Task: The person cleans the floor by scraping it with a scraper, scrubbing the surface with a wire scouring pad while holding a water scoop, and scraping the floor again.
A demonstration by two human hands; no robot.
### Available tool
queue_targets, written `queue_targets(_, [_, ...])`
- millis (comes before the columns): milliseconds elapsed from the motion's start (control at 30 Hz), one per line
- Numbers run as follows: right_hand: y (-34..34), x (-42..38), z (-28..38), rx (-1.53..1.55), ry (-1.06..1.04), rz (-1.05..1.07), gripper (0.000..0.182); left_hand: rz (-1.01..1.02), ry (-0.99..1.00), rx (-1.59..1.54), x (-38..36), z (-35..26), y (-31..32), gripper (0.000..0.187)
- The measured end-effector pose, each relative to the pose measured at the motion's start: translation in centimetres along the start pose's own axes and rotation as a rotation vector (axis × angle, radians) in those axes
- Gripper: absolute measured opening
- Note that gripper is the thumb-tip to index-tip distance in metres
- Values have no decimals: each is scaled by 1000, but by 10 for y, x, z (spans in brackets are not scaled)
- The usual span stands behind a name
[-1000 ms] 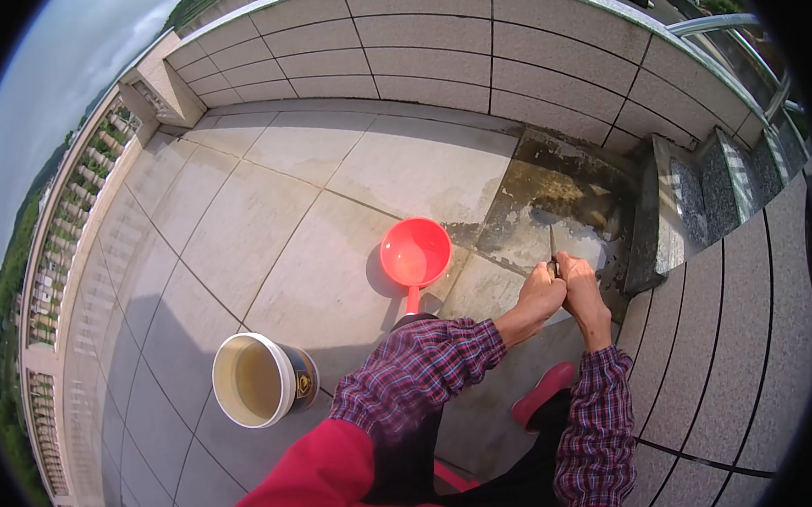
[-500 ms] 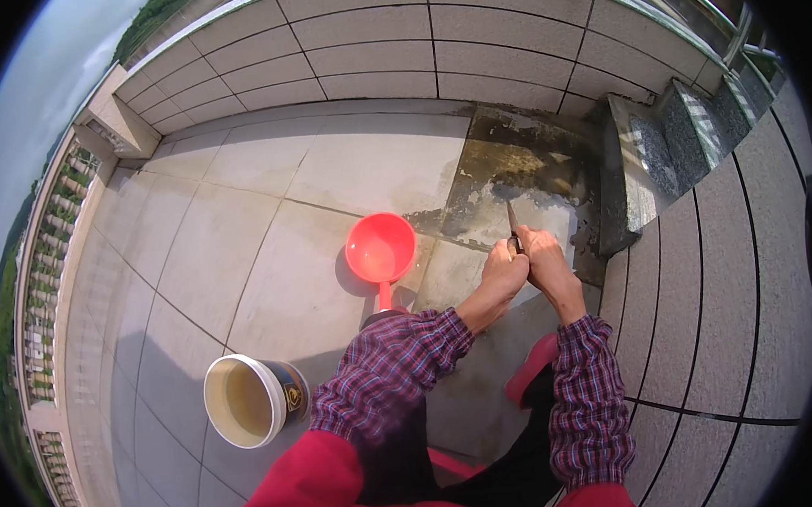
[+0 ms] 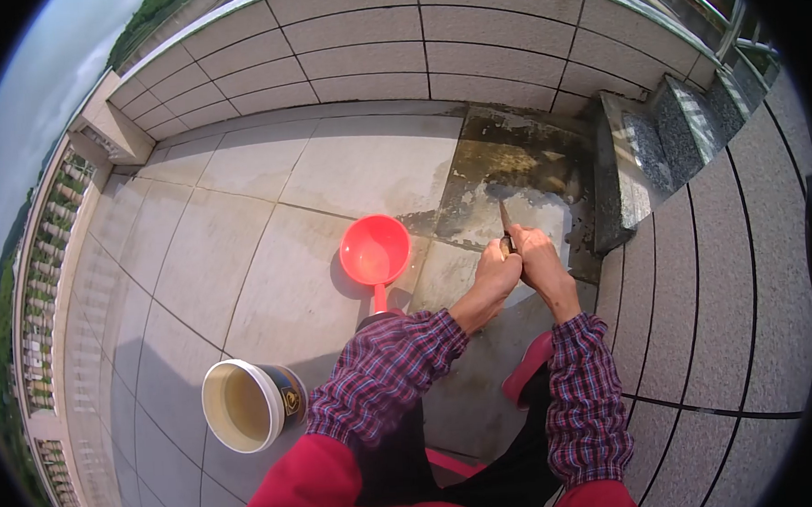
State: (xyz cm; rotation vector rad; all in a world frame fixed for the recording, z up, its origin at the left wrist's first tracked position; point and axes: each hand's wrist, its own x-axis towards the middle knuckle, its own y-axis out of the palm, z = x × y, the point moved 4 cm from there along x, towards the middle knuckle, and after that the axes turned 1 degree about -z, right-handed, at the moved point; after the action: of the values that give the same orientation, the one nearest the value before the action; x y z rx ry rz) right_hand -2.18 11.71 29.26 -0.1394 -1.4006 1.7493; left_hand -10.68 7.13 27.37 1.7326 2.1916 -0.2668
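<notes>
Both my hands are together in front of me above the wet floor. My left hand (image 3: pixel 490 284) is closed, its fingers curled against my right hand (image 3: pixel 544 263), which is closed as well. Between them they grip a knife (image 3: pixel 505 215), its narrow pointed blade directed away from me and its handle mostly covered by fingers. Beyond the tip lies a dark wet patch (image 3: pixel 502 161) of muddy floor in the corner. To the left of my hands a red plastic dipper (image 3: pixel 375 249) rests on the tiles, its handle toward me.
A white bucket (image 3: pixel 242 406) with cloudy brownish water stands at lower left. Grey stone steps (image 3: pixel 624 173) rise at the right beside a tiled wall (image 3: pixel 703 320). A low tiled wall (image 3: pixel 358 36) runs across the back, and a balustrade (image 3: pixel 48 263) lines the left.
The whole view has shifted slightly, so things sit a little further left. My hands keep the same grip on the knife, and the dipper and bucket stay put on the floor.
</notes>
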Motion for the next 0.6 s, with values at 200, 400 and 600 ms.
queue_targets(200, [-3, 2, 3, 26, 43, 38, 22, 26, -19, -45, -2, -2, 0, 33])
queue_targets(400, [-3, 2, 3, 19, 55, 56, 22, 19, -16, -49, -3, -3, 1, 32])
queue_targets(600, [-2, 1, 3, 19, 40, 23, 22, 6, -17, -30, -2, -1, 0, 29])
